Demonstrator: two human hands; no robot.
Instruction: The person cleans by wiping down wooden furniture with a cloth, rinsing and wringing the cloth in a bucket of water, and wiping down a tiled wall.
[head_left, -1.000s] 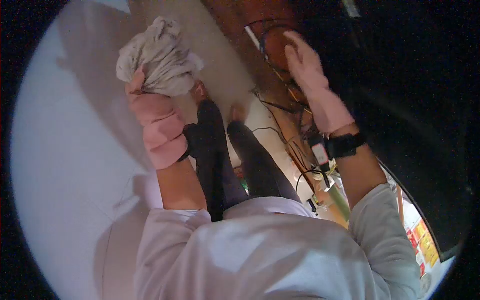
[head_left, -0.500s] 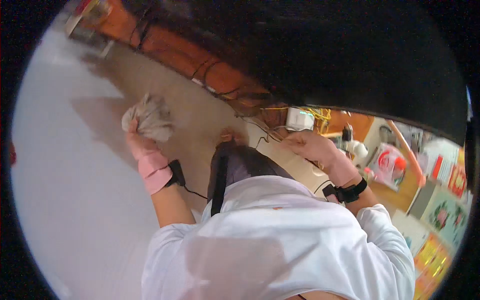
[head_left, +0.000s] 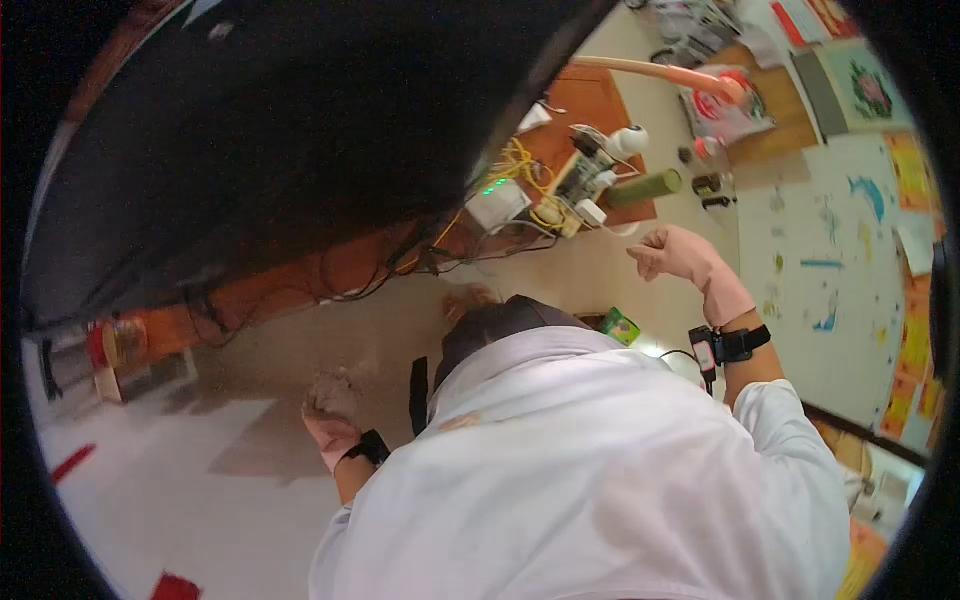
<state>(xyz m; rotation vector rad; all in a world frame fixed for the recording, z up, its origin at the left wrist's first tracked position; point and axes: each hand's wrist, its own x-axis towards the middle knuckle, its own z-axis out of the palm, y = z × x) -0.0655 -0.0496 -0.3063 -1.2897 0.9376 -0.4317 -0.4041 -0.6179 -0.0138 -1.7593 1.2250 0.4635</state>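
Both of my hands wear pink gloves. At the lower left, my left hand (head_left: 330, 432) is closed around a crumpled grey cloth (head_left: 338, 390), held above the pale floor. My right hand (head_left: 685, 262) is raised at the right with its fingers curled in, and nothing shows in them. It is nearest to the end of the brown wooden cabinet (head_left: 585, 95), where a green cylinder (head_left: 645, 188) and a white camera (head_left: 628, 142) stand.
A large dark panel (head_left: 270, 140) covers the upper left. On the cabinet are a white box with green lights (head_left: 498, 205) and tangled yellow cables (head_left: 518, 165). Black cords (head_left: 345, 290) hang along its edge. A green packet (head_left: 620, 326) lies beside my legs.
The whole view has turned. My left hand, still gripping the cloth, appears lower in the picture. My right hand now appears past the cabinet's end, with its fingers curled more tightly.
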